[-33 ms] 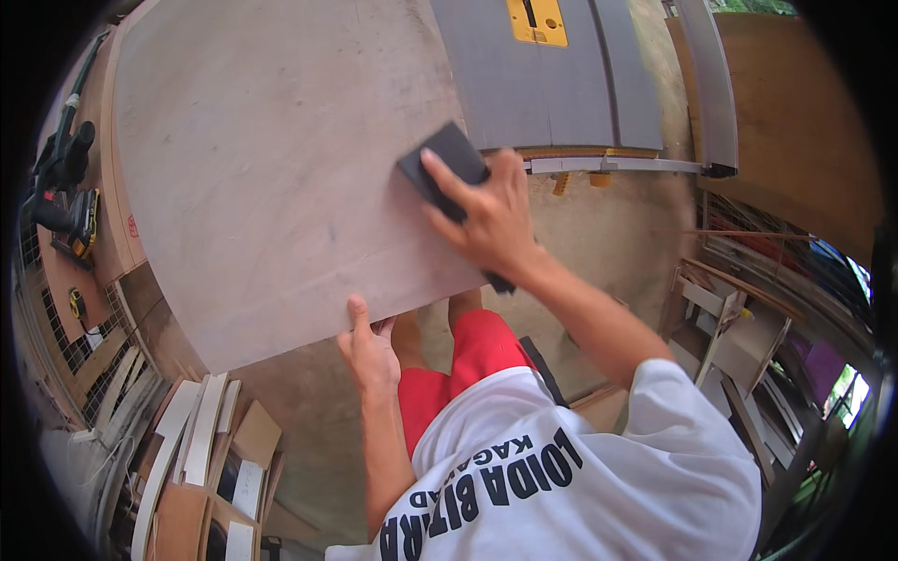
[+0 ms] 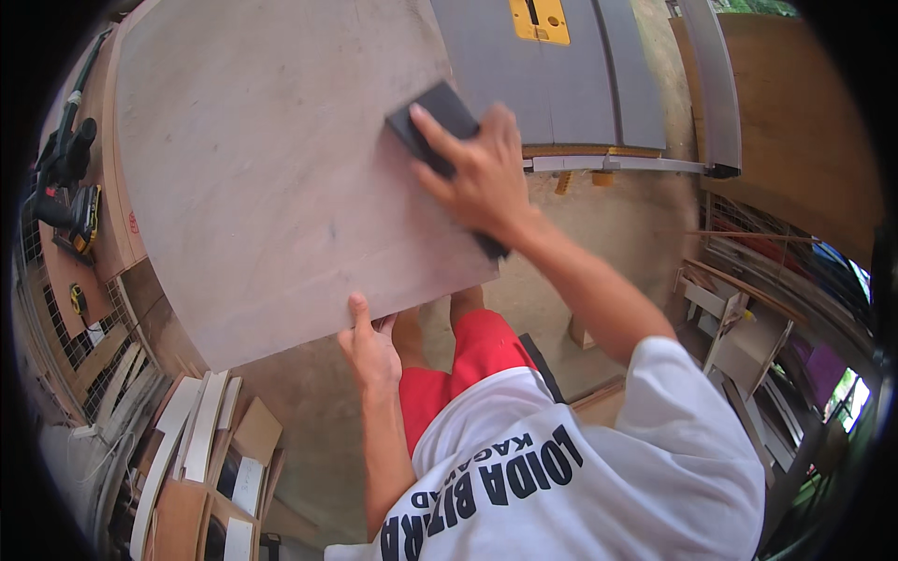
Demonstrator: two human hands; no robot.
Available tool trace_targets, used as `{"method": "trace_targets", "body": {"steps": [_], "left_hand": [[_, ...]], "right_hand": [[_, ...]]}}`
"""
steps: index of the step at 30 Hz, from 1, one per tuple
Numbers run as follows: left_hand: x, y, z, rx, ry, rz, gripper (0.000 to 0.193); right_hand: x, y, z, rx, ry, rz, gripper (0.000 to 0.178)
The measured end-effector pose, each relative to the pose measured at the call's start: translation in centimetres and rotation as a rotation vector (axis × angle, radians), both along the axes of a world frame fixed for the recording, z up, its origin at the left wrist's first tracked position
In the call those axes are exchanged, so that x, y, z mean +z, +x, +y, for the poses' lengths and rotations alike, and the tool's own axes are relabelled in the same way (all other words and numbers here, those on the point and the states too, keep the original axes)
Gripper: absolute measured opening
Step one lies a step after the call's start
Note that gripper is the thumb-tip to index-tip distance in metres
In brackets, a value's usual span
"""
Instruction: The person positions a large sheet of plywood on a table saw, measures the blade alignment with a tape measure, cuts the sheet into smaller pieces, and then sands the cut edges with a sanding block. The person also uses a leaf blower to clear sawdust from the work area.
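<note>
A large pale wooden panel (image 2: 271, 178) lies flat in front of me, its near edge close to my body. My right hand (image 2: 482, 178) is closed on a long dark sanding block (image 2: 440, 110), pressing it on the panel near its right edge. The block runs beneath my palm, and its rear end shows by my wrist; its underside is hidden. My left hand (image 2: 368, 341) grips the panel's near edge, thumb lying on top. The fingers of that hand are mostly hidden below the board.
A grey table saw (image 2: 561, 98) with a yellow insert (image 2: 541, 21) adjoins the panel on the right. A black cordless power tool (image 2: 70, 192) and a tape measure (image 2: 79, 299) lie at the far left. Wood offcuts (image 2: 201, 439) stand at lower left, with more scrap boards (image 2: 716, 323) at right.
My right hand and the sanding block have slid a little farther away from me and slightly left across the panel. My left hand keeps its place at the edge.
</note>
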State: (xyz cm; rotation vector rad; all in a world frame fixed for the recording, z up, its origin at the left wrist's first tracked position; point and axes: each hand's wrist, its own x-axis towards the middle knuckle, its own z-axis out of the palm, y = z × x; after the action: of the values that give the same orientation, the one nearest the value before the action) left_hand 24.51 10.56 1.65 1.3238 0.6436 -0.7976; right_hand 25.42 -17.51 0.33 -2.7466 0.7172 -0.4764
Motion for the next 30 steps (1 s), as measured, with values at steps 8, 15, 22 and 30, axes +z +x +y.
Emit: {"method": "trace_targets", "body": {"steps": [8, 15, 22, 30], "left_hand": [[-0.3, 0.0, -0.6, -0.002, 0.048, -0.031, 0.065], [-0.4, 0.2, -0.8, 0.012, 0.025, -0.039, 0.062], [-0.9, 0.3, -0.5, -0.021, 0.048, -0.011, 0.060], [-0.5, 0.2, -1.5, 0.038, 0.039, -0.091, 0.056]], "right_hand": [[-0.1, 13.9, -9.8, 0.129, -0.052, -0.045, 0.057], [1.0, 3.0, -2.7, 0.560, 0.019, 0.104, 0.064], [-1.7, 20.8, -3.9, 0.475, 0.150, 0.045, 0.050], [-2.2, 26.2, -7.8, 0.370, -0.221, -0.130, 0.050]]}}
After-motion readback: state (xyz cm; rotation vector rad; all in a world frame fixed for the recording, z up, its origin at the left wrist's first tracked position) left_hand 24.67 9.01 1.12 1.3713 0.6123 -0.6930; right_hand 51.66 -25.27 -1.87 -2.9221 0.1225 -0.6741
